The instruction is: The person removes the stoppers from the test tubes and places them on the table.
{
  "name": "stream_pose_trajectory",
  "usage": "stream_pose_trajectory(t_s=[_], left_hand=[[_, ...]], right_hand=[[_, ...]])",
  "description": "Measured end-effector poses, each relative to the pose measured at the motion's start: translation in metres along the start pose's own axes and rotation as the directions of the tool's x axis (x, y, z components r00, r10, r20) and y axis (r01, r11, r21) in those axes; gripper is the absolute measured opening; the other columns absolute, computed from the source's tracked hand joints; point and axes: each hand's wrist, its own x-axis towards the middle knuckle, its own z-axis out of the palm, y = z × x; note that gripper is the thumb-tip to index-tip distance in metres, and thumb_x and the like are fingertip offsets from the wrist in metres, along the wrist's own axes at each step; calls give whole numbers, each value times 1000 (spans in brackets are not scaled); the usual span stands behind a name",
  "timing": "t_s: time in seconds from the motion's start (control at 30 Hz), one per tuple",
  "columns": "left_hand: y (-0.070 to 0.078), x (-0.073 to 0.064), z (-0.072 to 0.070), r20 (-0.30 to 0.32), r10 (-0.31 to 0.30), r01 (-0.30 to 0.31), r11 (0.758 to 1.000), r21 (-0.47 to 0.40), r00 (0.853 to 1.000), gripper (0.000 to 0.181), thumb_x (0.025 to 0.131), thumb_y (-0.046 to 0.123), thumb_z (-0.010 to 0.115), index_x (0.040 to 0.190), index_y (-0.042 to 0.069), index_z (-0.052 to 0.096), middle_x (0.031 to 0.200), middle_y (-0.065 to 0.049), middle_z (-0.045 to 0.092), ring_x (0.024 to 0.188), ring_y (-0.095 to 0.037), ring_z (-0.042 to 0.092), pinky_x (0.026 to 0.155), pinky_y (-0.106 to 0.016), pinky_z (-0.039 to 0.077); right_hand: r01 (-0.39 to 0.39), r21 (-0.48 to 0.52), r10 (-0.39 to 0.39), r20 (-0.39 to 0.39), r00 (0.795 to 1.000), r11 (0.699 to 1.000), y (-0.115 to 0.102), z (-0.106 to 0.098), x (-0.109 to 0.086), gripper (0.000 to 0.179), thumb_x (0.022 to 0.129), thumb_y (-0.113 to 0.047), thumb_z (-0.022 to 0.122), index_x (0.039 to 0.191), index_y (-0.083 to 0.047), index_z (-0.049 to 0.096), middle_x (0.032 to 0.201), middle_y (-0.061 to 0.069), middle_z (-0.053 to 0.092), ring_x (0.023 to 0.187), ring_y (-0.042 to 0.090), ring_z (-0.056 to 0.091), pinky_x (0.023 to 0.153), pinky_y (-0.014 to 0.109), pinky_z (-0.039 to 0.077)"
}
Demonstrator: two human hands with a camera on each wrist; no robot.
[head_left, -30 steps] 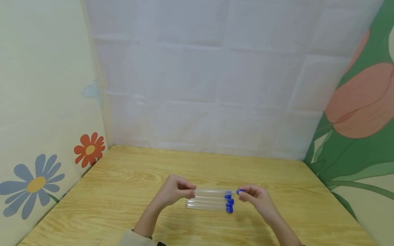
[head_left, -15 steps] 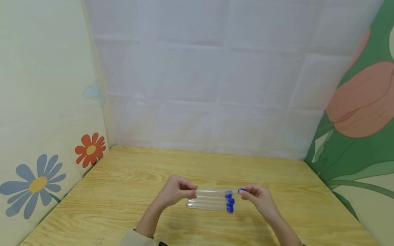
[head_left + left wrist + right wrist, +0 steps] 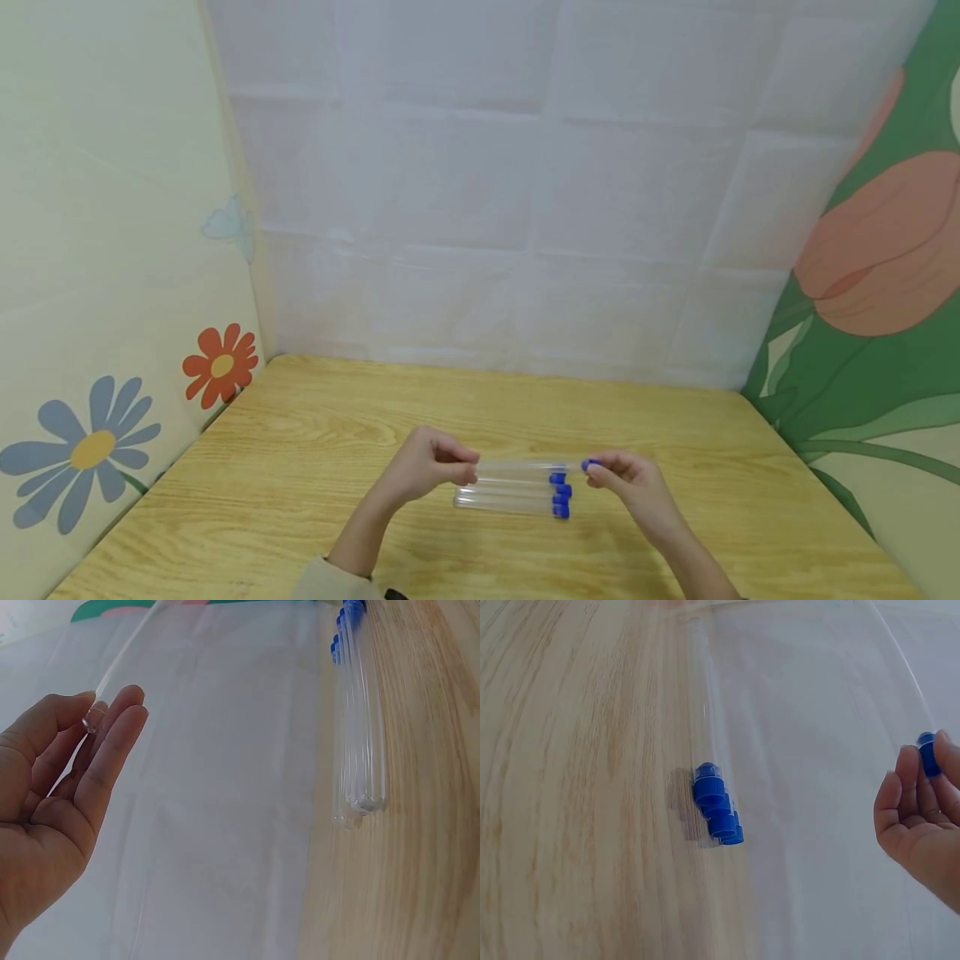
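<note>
My left hand (image 3: 427,468) pinches the rounded end of a clear test tube (image 3: 124,656) between thumb and fingers. At its other end, the thumb and fingers of my right hand (image 3: 633,487) pinch the blue cap (image 3: 928,756). The tube lies roughly level between both hands, raised above the table in the wrist views. Below it, several more clear test tubes (image 3: 367,727) with blue caps (image 3: 709,787) lie side by side on the wood, caps to the right in the head view. In that view the held tube appears just beyond the row.
The wood-grain table (image 3: 360,400) reaches back to a creased white cloth (image 3: 465,208). A panel with printed flowers (image 3: 92,450) stands along the left edge, and a green panel with a pink tulip (image 3: 877,250) along the right.
</note>
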Motion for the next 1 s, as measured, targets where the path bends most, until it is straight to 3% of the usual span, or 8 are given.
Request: stream_pose_trajectory(t_s=[0.2,0.4,0.73,1.0], left_hand=[[0,0,-1,1,-7,7,1000,7,1000,14,78,-3,63,90,-11,66,81,-23,64,73,-34,63,64,-29,52],[-2,0,-3,-7,-1,2,998,57,1000,14,77,-1,66,88,-9,66,82,-21,64,69,-22,64,63,-28,52],[-7,0,-1,17,64,-65,994,88,998,12,74,0,69,83,-9,67,77,-15,66,63,-10,61,58,-25,51],[-8,-4,3,8,-24,23,992,122,1000,9,73,-1,70,81,-5,69,75,-12,66,61,-12,61,57,-24,51]], right_hand=[[-24,11,24,-3,1000,1000,1,0,1,24,85,-2,58,97,18,54,80,3,63,73,13,61,71,31,51],[-31,29,32,-27,999,999,4,-2,2,26,86,-3,57,102,17,53,82,4,63,74,15,61,70,29,51],[-39,90,44,-51,998,995,9,-7,3,18,87,-6,56,103,-1,62,89,10,64,73,12,60,68,26,51],[-78,57,81,-41,996,995,9,-9,2,22,86,-4,56,104,8,58,84,4,63,72,12,59,68,25,50]])
